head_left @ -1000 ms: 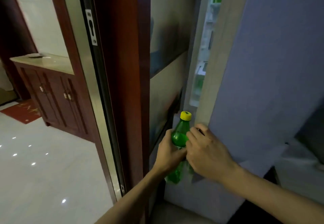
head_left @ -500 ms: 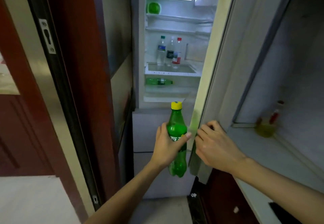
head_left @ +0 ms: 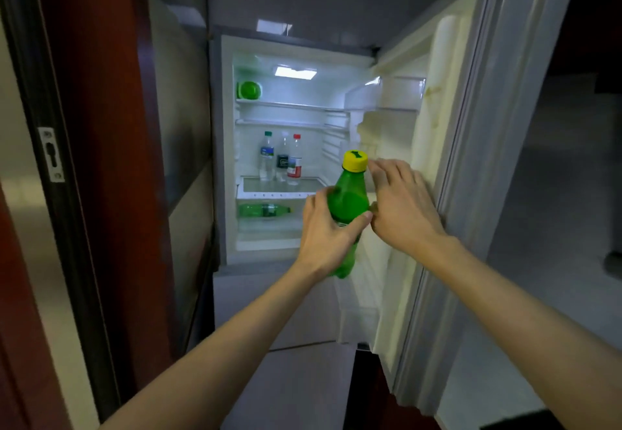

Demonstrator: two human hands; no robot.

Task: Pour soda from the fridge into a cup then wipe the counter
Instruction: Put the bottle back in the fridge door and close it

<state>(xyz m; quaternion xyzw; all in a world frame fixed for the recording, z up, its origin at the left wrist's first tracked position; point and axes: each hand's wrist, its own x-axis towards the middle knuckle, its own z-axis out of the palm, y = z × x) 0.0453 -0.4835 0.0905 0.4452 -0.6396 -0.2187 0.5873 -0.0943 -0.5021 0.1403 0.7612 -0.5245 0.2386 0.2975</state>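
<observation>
My left hand grips a green soda bottle with a yellow cap, held upright in front of the open fridge. My right hand hovers just right of the bottle with fingers spread, close to the inner face of the fridge door; it holds nothing. The door is swung wide open to the right. No cup or counter is in sight.
Inside the lit fridge stand three clear bottles on a glass shelf, a second green bottle lies below, and a green container sits on the top shelf. A dark red door frame rises at the left.
The fridge door has swung from nearly shut to wide open. My right hand has come off the door edge and risen beside the bottle, which my left hand lifted higher.
</observation>
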